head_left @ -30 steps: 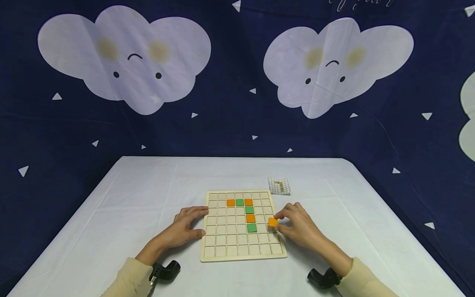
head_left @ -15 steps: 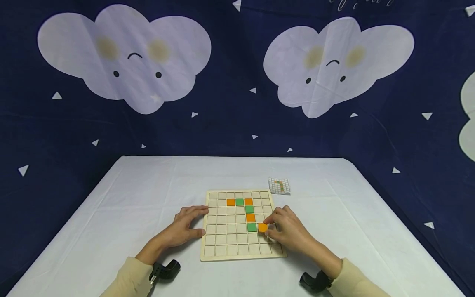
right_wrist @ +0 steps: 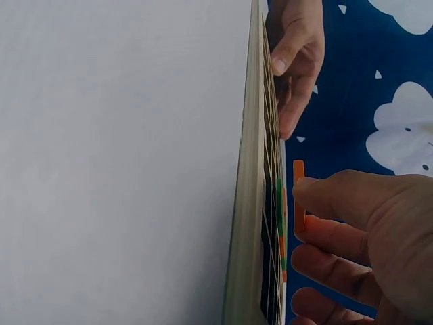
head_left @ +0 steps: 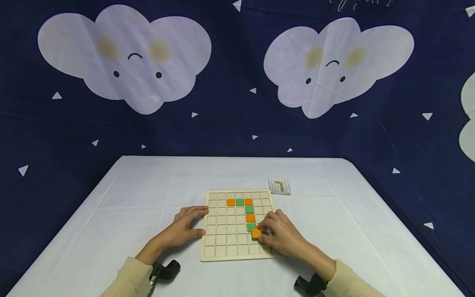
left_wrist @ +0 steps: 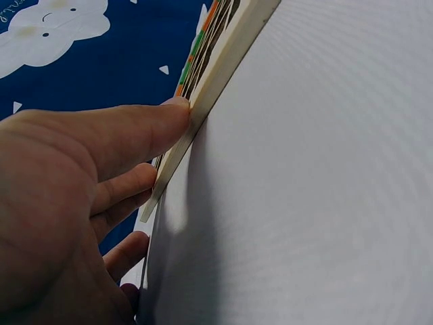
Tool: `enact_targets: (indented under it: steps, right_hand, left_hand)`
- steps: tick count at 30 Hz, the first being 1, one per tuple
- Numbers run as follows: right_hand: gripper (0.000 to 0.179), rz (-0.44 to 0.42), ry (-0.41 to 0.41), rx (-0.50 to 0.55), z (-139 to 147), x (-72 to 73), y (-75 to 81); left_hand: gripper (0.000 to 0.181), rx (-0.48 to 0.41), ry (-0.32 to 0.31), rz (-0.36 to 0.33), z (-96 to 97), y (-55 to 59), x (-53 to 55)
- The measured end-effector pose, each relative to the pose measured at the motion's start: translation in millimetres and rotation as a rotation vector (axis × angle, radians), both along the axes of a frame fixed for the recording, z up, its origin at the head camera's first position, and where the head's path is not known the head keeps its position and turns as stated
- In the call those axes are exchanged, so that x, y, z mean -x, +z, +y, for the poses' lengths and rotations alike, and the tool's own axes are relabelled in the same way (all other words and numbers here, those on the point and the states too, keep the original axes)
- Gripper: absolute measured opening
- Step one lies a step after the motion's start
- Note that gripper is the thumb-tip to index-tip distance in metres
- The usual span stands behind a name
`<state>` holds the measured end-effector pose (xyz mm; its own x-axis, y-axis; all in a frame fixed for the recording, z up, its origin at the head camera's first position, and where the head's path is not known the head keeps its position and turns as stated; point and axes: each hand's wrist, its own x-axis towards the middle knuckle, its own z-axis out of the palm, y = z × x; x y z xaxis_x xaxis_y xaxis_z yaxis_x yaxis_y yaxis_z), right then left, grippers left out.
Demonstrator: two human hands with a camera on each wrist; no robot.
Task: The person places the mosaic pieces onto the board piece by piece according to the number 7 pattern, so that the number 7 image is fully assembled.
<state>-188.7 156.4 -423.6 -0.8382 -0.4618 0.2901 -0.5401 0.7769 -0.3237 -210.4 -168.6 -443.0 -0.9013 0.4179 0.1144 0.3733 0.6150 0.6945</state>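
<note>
A pale wooden grid board point(head_left: 227, 240) lies on the white table. Orange and green square tiles sit in its cells: a short row near the top, with a column running down from the row's right end. My right hand point(head_left: 283, 235) pinches an orange tile point(head_left: 256, 234) by its edge between thumb and fingers, just below the lowest green tile point(head_left: 251, 227). In the right wrist view this orange tile point(right_wrist: 299, 196) is held slightly apart from the board's surface. My left hand point(head_left: 182, 229) rests at the board's left edge, thumb and fingertips touching it, fingers fairly straight.
A small paper card point(head_left: 279, 186) printed with a coloured grid pattern lies just beyond the board's top right corner. White cloth covers the table point(head_left: 148, 177). Behind it hangs a dark blue curtain point(head_left: 230, 136) with clouds. Each wrist wears a black camera.
My right hand has carried the orange tile leftward and toward me, from the board's right edge to just under the lowest green tile. My left hand stays in place.
</note>
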Motion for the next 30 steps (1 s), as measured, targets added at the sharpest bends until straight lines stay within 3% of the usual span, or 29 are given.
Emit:
enact_targets:
  steps: [15,30]
  right_hand:
    - [0.019,-0.038,0.025,-0.023,-7.2,-2.9,-3.4]
    - [0.02,0.01,0.051,-0.023,-8.4,-4.1,-4.2]
  left_hand:
    - [0.058,0.004,0.005,-0.014,0.2,-0.3,-0.1]
    - [0.057,-0.002,-0.006,0.005,-0.4,-0.5,-0.3]
